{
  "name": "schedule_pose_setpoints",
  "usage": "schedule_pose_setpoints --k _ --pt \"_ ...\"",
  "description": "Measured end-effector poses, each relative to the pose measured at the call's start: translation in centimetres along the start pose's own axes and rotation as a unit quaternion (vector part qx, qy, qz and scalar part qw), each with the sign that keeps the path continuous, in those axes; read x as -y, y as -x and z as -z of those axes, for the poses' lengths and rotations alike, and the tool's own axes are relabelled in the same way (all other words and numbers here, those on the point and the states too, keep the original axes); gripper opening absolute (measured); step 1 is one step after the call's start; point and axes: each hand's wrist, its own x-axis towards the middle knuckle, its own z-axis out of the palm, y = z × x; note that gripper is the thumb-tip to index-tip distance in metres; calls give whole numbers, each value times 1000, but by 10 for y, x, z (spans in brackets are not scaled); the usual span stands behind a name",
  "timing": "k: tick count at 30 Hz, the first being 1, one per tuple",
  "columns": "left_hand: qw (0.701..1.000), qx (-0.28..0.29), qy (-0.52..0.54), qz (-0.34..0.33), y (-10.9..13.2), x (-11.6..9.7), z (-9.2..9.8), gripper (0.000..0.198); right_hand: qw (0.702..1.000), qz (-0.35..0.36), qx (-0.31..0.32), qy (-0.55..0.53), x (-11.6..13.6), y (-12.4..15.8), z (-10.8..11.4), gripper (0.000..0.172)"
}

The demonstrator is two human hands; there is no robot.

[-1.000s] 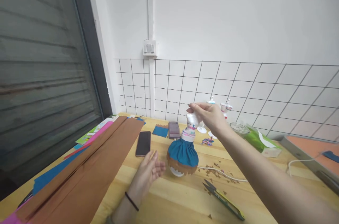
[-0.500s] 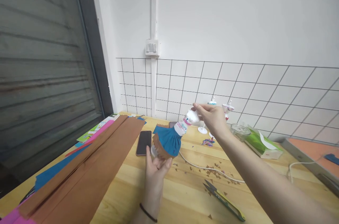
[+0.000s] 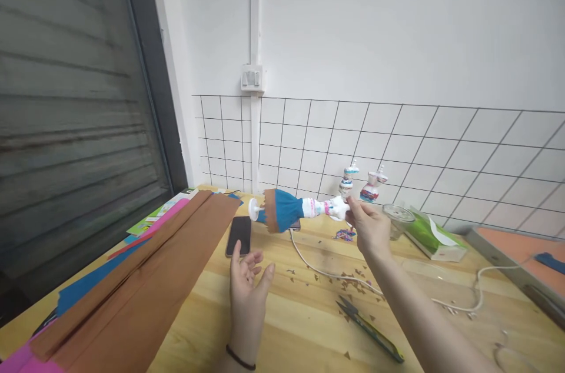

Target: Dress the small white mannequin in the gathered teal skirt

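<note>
My right hand (image 3: 368, 223) pinches the top end of a small dress form (image 3: 313, 207), a white bodice with pink and blue marks on a stand. It is held sideways above the table, its round white base (image 3: 253, 209) pointing left. Around its lower part flares a blue skirt (image 3: 289, 210) with a brown, jagged-edged hem (image 3: 271, 210). Below and left of the skirt, my left hand (image 3: 248, 273) is open, palm up and fingers apart, touching nothing. A black phone (image 3: 239, 235) lies just beyond its fingertips.
Brown sheets (image 3: 176, 267) cover the table's left side over coloured ones. Yellow-handled snips (image 3: 373, 330) lie in front, near brown scraps (image 3: 353, 283) and a white cable (image 3: 318, 270). Two more dress forms (image 3: 371, 187) stand behind. A tissue pack (image 3: 435, 237) and clear jar (image 3: 398, 214) are at right.
The dress form has turned from slanted to nearly level, its base swinging up and left. My left hand has come away from the skirt hem and sits lower. My right hand has shifted right and down.
</note>
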Motion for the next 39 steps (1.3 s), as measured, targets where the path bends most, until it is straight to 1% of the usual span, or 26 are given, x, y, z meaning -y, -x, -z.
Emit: schedule_pose_setpoints --k 3,6,7,8,9,10,11,12,13,14,15,17,21,25,31,35,39 --pt "1000 2 -26 9 -4 2 -5 83 999 1 22 35 10 -2 -2 39" --pt "999 -7 -50 8 -6 0 -10 78 995 7 54 86 24 -4 -6 39" --pt "997 -20 -71 -10 -5 -2 -12 75 993 11 65 103 28 -5 -7 39" --pt "991 -35 -117 -53 -4 -5 -13 69 990 16 73 118 32 -5 -9 38" --pt "975 -48 -182 -118 -3 -8 -13 59 988 21 81 131 36 -6 -10 38" --pt "946 -55 -255 -193 -1 -11 -14 46 986 26 87 143 39 -6 -12 38" --pt "907 -48 -323 -265 0 -14 -14 30 983 29 92 153 42 -6 -13 38" --pt "872 -31 -372 -317 0 -17 -14 16 982 32 96 162 44 -6 -14 38" --pt "846 -8 -403 -349 -1 -20 -14 11 980 34 99 169 46 -6 -15 37" --pt "832 15 -420 -362 -2 -21 -14 14 979 35 102 175 48 -5 -16 37" --pt "824 30 -431 -366 -4 -22 -15 16 977 36 104 180 49 -4 -17 36" --pt "803 43 -460 -375 -9 -21 -16 17 975 40 108 187 52 -2 -19 35" --pt "773 35 -502 -387 -18 -17 -19 15 974 49 119 187 54 2 -22 37" --pt "754 23 -522 -397 -23 -14 -18 15 974 55 133 176 55 5 -25 39" --pt "743 9 -532 -406 -28 -11 -15 15 973 52 149 165 58 6 -28 38" --pt "745 3 -529 -406 -31 -13 -15 17 973 51 157 163 57 5 -28 39" --pt "753 19 -523 -398 -31 -15 -15 18 971 57 158 170 58 4 -28 39"
